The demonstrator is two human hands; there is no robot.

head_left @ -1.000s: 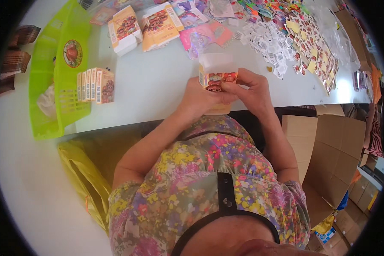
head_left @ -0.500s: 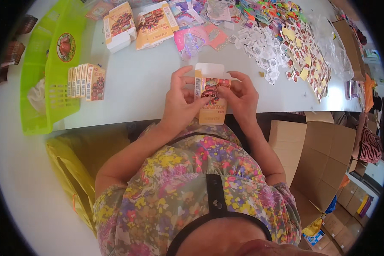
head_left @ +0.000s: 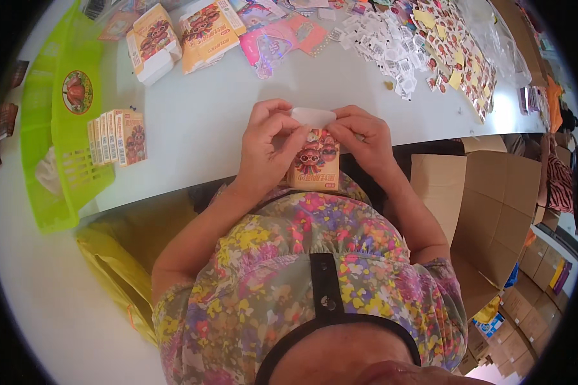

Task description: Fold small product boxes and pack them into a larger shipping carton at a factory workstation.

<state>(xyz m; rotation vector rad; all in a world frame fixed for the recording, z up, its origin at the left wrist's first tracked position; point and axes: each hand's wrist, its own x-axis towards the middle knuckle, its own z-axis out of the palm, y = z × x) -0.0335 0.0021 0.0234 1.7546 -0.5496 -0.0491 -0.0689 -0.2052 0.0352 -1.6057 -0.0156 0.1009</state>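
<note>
The head-worn fisheye looks steeply down from close above the wearer's short-sleeved floral top (head_left: 270, 282), taking in the white tabletop (head_left: 199, 109) on the far side.

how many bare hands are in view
2: the left hand at the left side of the orange box, the right hand by the right end of its white flap. No others show.

Both hands (head_left: 266, 138) (head_left: 370, 138) close together — fingers (head_left: 279, 104) bent.
</note>
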